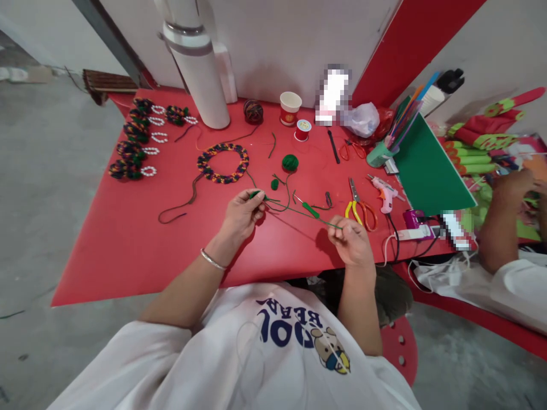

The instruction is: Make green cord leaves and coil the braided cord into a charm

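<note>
Between the thumb and fingers of my left hand (244, 213) is a small dark green piece of yarn work (256, 195), partly covered by the fingers. A green yarn strand (294, 211) stretches from it across to my right hand (352, 244), whose fingers are closed on the strand. Close to the strand lies a crochet hook (310, 210) with a green handle. Beyond the hands are a green yarn ball (290, 163) and a small green oval piece (274, 184). A multicoloured crocheted ring (204, 171) lies farther left.
Pliers (355, 202), a pink glue gun (386, 199) and a pen cup (378, 155) stand or lie right. A paper cup (289, 111) and thread spool (302, 132) are behind. Several beaded yarn pieces (128, 149) line the left edge. Another person's arm (499, 216) is far right.
</note>
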`<state>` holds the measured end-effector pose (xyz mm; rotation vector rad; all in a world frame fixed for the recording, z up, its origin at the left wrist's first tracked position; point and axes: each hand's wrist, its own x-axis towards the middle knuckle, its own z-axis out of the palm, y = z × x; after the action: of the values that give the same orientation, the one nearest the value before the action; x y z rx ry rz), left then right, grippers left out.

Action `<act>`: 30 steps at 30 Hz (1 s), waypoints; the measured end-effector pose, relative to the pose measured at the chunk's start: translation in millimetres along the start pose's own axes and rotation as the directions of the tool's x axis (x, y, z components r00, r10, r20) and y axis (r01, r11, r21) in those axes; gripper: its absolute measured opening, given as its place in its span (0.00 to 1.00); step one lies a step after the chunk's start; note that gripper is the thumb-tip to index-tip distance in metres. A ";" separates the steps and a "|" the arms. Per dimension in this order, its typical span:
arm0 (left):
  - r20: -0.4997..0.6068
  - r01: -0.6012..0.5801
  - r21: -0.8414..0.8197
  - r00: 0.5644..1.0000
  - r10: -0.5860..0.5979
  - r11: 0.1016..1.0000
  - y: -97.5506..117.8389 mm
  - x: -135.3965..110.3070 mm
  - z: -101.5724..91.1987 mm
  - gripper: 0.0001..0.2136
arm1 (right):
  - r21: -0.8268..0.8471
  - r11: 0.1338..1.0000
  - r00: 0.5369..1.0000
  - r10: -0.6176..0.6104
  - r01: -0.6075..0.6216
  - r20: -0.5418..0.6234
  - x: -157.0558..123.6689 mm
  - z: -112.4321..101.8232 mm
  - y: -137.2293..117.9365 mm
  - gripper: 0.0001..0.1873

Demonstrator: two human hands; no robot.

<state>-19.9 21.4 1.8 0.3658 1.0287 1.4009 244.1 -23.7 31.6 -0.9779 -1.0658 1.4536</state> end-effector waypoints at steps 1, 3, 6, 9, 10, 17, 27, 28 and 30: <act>0.010 0.010 0.003 1.000 -0.010 1.000 -0.5 -0.5 0.2 0.13 | 0.090 0.996 0.999 -0.020 0.024 -0.040 1.0 2.0 0.8 0.26; 0.018 0.020 0.019 1.000 -0.020 1.000 -1.1 -1.6 0.5 0.14 | 0.253 0.966 0.993 -0.019 0.047 -0.114 4.2 7.1 3.3 0.29; 0.018 0.012 0.055 1.000 -0.013 0.998 -2.2 -3.3 0.4 0.14 | 0.425 0.905 0.980 0.063 0.023 -0.189 9.5 9.8 5.1 0.29; 0.027 -0.013 0.104 1.000 0.010 0.994 -3.2 -3.6 -0.3 0.13 | 0.488 0.872 0.956 0.126 0.019 -0.263 12.1 3.7 3.4 0.25; 0.036 -0.016 0.113 0.999 0.012 0.993 -3.3 -3.7 -0.4 0.13 | 0.483 0.875 0.947 0.129 0.031 -0.293 12.0 1.2 3.1 0.25; 0.265 -0.017 0.105 0.964 -0.011 0.994 3.9 -18.4 4.6 0.08 | 0.034 0.954 0.953 0.298 -0.297 -0.050 2.2 23.6 24.5 0.26; 0.481 -0.039 0.603 0.814 -0.324 0.796 -5.0 -28.5 0.6 0.09 | 0.307 0.905 0.920 0.356 -0.296 -0.163 28.2 56.6 44.6 0.20; 0.469 -0.064 0.629 0.827 -0.312 0.775 -6.8 -27.1 0.4 0.08 | 0.305 0.910 0.917 0.347 -0.280 -0.195 30.2 50.9 43.1 0.19; 0.456 -0.127 0.667 0.849 -0.267 0.734 -10.0 -25.1 0.5 0.05 | 0.290 0.920 0.913 0.334 -0.262 -0.236 32.3 40.8 42.3 0.17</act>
<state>-9.4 -3.4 3.9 1.1811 1.0376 0.7128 189.7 0.8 1.0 -1.1573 -0.5209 1.5936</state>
